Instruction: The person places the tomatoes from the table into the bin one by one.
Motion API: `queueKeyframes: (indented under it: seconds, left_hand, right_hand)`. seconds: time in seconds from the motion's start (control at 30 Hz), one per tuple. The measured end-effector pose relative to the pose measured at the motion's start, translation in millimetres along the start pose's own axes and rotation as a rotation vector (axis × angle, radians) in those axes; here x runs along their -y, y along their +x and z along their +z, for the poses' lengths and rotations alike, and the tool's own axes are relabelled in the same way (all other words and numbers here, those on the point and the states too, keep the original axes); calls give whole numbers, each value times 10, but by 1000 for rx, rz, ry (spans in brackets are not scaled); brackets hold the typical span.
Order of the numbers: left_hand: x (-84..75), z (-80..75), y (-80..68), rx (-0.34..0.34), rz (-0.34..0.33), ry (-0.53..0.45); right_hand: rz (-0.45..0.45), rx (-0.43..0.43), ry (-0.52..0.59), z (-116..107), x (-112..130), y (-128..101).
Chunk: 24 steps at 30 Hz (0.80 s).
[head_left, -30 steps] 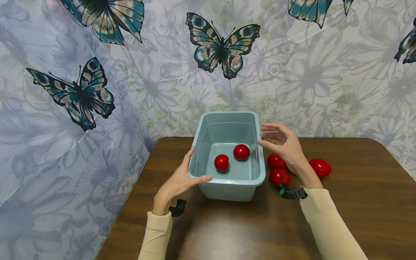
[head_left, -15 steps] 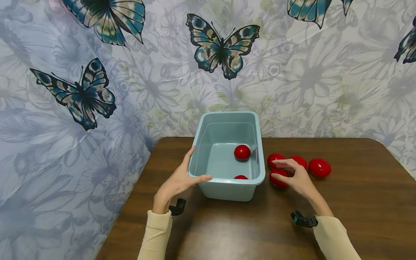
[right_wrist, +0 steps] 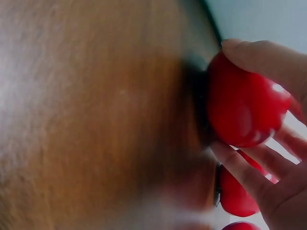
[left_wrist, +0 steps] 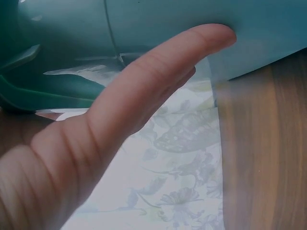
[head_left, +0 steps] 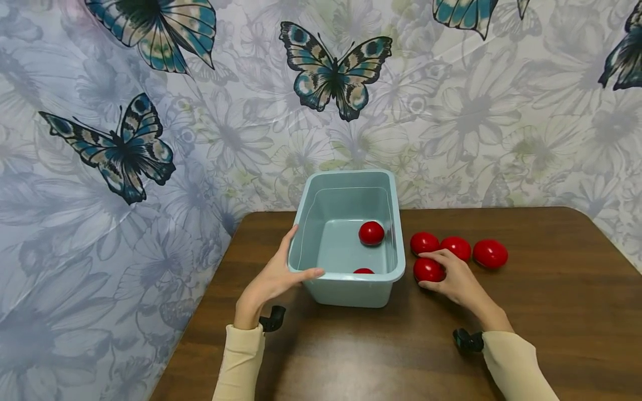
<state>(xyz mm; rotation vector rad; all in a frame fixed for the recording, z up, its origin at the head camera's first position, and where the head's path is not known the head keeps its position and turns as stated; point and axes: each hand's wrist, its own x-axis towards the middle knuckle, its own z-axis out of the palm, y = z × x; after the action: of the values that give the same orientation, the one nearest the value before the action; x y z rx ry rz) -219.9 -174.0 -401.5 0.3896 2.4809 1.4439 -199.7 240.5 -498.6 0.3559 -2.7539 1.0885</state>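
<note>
A pale blue plastic tub (head_left: 346, 289) stands on the brown table (head_left: 351, 345) near the wall. Two red balls lie in it: one (head_left: 371, 233) by the right wall, one (head_left: 363, 271) half hidden behind the near rim. My left hand (head_left: 281, 275) grips the tub's near left corner, its thumb (left_wrist: 158, 81) against the tub's outer wall (left_wrist: 144, 28). My right hand (head_left: 451, 275) curls round a red ball (head_left: 428, 269) on the table beside the tub; in the right wrist view thumb and fingers (right_wrist: 249, 177) pinch this ball (right_wrist: 244, 110).
Three more red balls (head_left: 424, 243) (head_left: 456, 247) (head_left: 490, 253) lie in a row on the table right of the tub. A butterfly-patterned sheet (head_left: 150, 167) hangs behind the table and down its left side. The table's left edge (head_left: 200, 312) is close to my left arm.
My right hand came down from the tub's right rim to the table and closed round a red ball. One ball in the tub rolled toward the near wall. My left hand stayed.
</note>
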Motion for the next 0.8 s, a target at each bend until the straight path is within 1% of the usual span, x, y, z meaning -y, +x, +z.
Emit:
queueKeyframes:
  seconds: [0.17, 0.33, 0.6, 0.8]
  left_hand:
    - [17, -3, -6, 3, 0, -10]
    - [8, 1, -1, 3, -8, -23]
    - [2, 9, 7, -2, -8, -26]
    - [19, 3, 18, -9, 2, -1]
  right_hand:
    - [19, 14, -21, 17, 0, 20]
    - [21, 2, -25, 15, 4, 28]
    - [-11, -11, -77, 16, 55, 29]
    - [-13, -28, -94, 44, 65, 31]
